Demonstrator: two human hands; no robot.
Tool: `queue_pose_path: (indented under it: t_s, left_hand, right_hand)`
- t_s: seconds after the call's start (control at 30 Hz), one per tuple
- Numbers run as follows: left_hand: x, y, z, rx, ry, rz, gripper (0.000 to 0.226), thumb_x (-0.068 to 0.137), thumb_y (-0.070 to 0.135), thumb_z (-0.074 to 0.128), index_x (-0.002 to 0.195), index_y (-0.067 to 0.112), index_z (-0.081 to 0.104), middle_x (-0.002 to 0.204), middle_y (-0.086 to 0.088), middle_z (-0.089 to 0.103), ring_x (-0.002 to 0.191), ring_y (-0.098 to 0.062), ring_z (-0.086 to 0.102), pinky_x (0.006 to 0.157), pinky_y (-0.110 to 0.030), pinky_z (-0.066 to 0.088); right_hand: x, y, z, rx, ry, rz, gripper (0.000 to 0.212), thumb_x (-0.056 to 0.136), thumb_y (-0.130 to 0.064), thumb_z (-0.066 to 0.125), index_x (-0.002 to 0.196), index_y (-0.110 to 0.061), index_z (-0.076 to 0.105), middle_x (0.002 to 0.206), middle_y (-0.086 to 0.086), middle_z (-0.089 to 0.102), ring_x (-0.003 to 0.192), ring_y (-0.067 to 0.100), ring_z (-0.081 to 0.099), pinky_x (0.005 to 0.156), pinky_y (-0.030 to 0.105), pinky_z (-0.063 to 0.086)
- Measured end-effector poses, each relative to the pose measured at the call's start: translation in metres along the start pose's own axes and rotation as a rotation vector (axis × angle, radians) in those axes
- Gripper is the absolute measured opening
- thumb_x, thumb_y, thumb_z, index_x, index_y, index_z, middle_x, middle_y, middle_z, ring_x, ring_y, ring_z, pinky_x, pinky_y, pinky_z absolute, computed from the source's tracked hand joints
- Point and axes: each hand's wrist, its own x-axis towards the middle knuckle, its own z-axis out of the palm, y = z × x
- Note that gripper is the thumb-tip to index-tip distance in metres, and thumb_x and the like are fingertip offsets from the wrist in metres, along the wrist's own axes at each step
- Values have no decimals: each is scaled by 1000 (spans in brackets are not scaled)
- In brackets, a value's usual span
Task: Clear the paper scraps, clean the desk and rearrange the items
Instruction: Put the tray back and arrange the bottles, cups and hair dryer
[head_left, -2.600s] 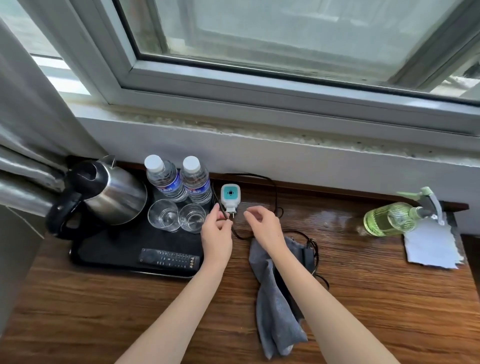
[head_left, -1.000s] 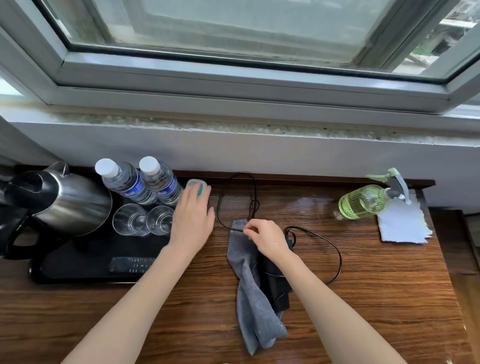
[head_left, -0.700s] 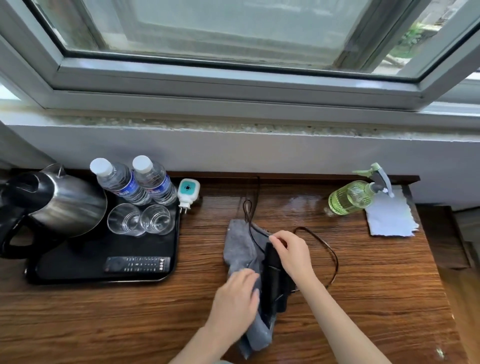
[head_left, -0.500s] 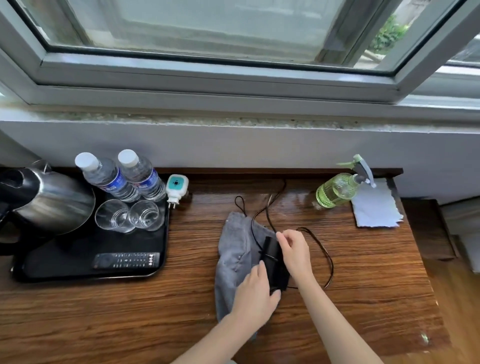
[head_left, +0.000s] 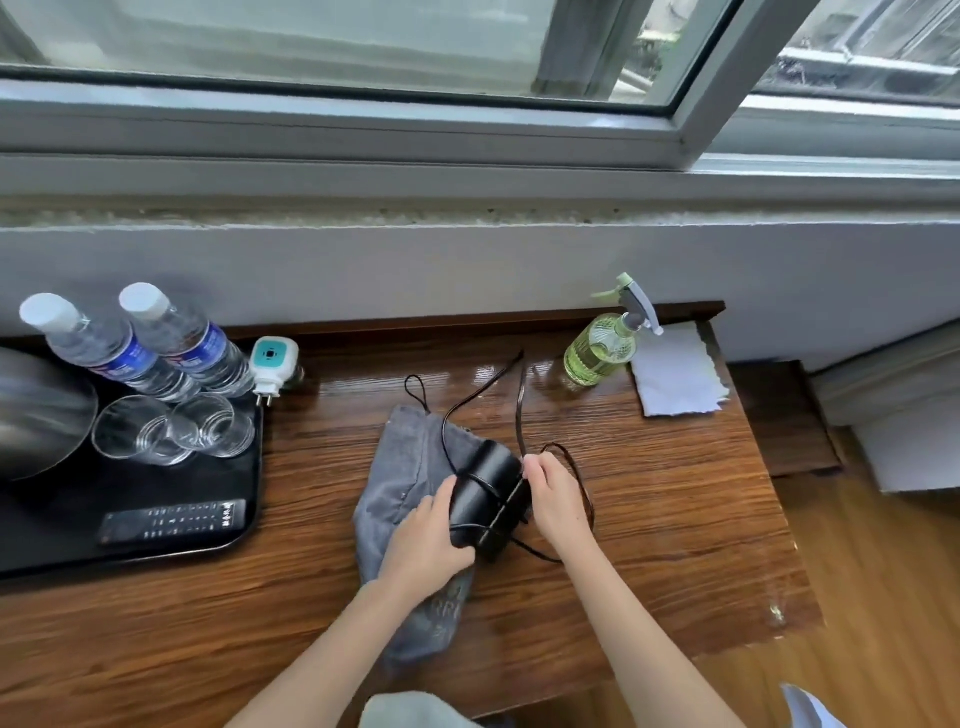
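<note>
A black boxy device (head_left: 488, 499) with a thin black cord (head_left: 519, 405) looped over it sits mid-desk, partly on a grey cloth (head_left: 405, 483). My left hand (head_left: 426, 540) grips the device's near left side. My right hand (head_left: 556, 499) holds its right edge and pinches the cord there. The cord trails toward the desk's back edge and loops behind my right hand. A white paper sheet (head_left: 675, 374) with a torn edge lies at the back right, beside a green spray bottle (head_left: 602, 343).
A black tray (head_left: 156, 540) at the left carries a steel kettle (head_left: 36, 415), two water bottles (head_left: 156, 348), two glasses (head_left: 176, 431) and a remote (head_left: 174, 519). A white and teal plug-in device (head_left: 272, 364) leans at the tray's back corner. The desk (head_left: 675, 519) ends at the right above wooden floor.
My left hand left the white plug-in device and came to the black device on the cloth. Both hands took hold of it and lifted its end, with the cord now across it.
</note>
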Motion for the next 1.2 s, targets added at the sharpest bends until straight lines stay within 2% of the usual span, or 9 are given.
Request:
queue_pose_path:
  t_s: [0.13,0.23,0.37,0.5,0.7,0.8,0.93,1.03,1.2]
  left_hand:
    - [-2,-36,-45,45,14,102,79,75,33,71,144,28,33,132,6,54,118,-14,52,93,-26,44]
    - [-8,-68,-59,34,15,59,76,78,33,73,143,31,35,136,9,51,121,-12,50,96,-26,42]
    - [-19,-94,-56,-21,144,49,54,86,30,68,136,31,48,136,11,52,127,-9,45,102,-25,37]
    - [-31,-99,-54,71,428,126,17,87,25,68,104,25,71,106,13,67,100,-10,62,82,-22,45]
    - [-26,-88,-75,143,535,324,24,88,28,47,90,19,69,87,9,65,80,-13,60,63,-24,47]
    - [-13,-67,-87,121,526,355,9,85,11,63,88,17,68,88,6,63,85,-13,57,58,-26,49]
    - [1,-45,-85,58,498,394,17,78,-1,69,87,13,72,89,2,65,86,-16,58,62,-28,49]
    - [6,-37,-80,76,487,399,16,78,1,71,88,13,74,88,1,66,85,-19,62,62,-28,49]
    - [10,-33,-73,13,451,370,17,82,3,67,96,11,72,100,1,65,96,-17,60,75,-30,51]
  right_hand:
    - [-16,3,17,-54,-87,-101,29,104,-26,39,86,-12,57,93,2,61,86,17,55,76,34,39]
    - [-26,-2,40,-207,-195,-216,23,104,-29,38,101,-15,57,114,-4,52,99,13,54,81,26,37]
    - [-35,-4,67,-382,-237,-270,19,101,-33,46,104,-15,53,142,-5,38,119,16,52,89,29,42]
    - [-47,-5,81,-386,-80,-320,26,98,-25,51,118,-9,57,149,2,35,137,15,37,94,24,44]
    - [-55,-6,85,-390,140,-519,15,89,-23,65,92,-8,62,127,6,54,122,20,48,90,26,50]
    - [-49,-17,88,-332,88,-558,31,87,-44,60,89,-13,58,116,-2,56,106,11,48,80,19,44]
    - [-41,-38,89,-181,-15,-449,47,79,-65,50,91,-21,59,97,-12,59,92,4,50,77,19,42]
    - [-40,-45,87,161,-109,-255,45,80,-61,47,93,-23,68,92,-8,68,88,7,60,80,31,49]
    - [-35,-39,77,129,-253,-177,15,84,-34,70,73,-25,64,70,-10,62,64,0,53,65,23,43]
